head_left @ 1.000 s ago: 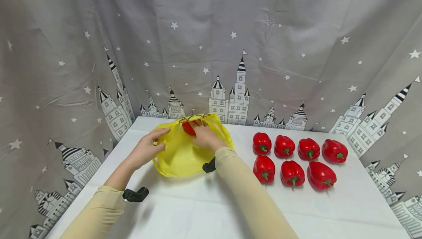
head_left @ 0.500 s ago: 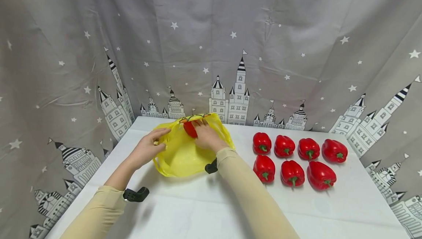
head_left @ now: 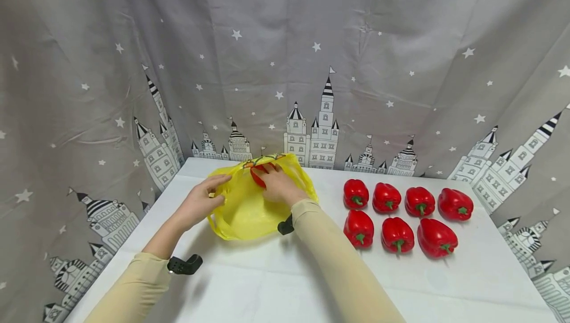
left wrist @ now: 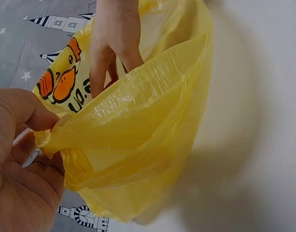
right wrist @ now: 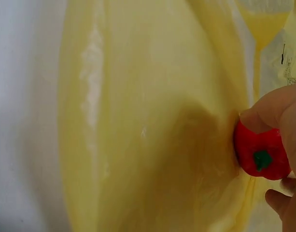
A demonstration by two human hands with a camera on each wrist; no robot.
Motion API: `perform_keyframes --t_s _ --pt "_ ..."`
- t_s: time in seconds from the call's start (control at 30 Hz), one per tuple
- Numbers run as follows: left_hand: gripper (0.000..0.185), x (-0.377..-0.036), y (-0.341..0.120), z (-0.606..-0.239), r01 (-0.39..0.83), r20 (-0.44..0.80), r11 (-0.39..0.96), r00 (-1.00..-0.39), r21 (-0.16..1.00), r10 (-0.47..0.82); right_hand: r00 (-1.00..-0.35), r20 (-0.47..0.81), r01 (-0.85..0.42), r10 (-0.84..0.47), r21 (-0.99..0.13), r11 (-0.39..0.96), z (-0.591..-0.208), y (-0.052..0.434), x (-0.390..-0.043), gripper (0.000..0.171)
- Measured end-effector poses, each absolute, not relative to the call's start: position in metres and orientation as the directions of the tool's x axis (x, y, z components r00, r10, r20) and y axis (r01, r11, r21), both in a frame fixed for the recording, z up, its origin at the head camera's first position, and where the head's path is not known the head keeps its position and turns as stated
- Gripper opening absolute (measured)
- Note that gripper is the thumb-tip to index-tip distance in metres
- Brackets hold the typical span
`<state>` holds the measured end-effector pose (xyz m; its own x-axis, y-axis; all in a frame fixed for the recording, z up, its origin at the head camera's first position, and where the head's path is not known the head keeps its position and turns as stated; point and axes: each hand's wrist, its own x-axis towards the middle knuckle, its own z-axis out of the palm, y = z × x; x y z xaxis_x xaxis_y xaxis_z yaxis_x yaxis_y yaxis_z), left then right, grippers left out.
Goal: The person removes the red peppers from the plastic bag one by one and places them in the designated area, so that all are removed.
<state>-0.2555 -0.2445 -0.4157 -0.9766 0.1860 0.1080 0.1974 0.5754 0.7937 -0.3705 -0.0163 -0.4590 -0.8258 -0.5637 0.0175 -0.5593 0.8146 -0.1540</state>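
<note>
Toward the back left of the white table (head_left: 276,283), a yellow plastic bag (head_left: 242,209) lies with its mouth facing the person. The left hand (head_left: 200,202) pinches the bag's near rim between thumb and fingers, lifting it open; the left wrist view shows the film bunched under the thumb. The right hand (head_left: 278,184) is inside the mouth, fingers curled round a red pepper (head_left: 258,173), green stem (right wrist: 261,159) visible in the right wrist view.

Judged handling: the bag film is thin, limp and slippery, likely to collapse unless the rim is held; best taken at the rim or handle loops. The pepper looks firm, smooth and glossy, fairly light; a whole-hand grasp around the body seems safer than the stem.

Seven more red peppers (head_left: 401,214) sit in two rows toward the table's right side, well apart from the bag.
</note>
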Motion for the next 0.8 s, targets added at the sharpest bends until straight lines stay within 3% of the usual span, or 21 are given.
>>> perform_keyframes --t_s 0.27,0.8 --pt "0.059 -0.253 -0.245 -0.421 0.211 0.119 0.561 -0.973 0.8 0.196 -0.818 0.004 -0.566 -0.575 -0.184 0.804 -0.459 -0.017 -0.362 0.073" --pt "0.061 -0.257 -0.248 -0.417 0.203 0.111 0.592 -0.976 0.78 0.188 -0.792 0.024 -0.608 -0.61 -0.119 0.785 -0.449 -0.008 -0.357 0.056"
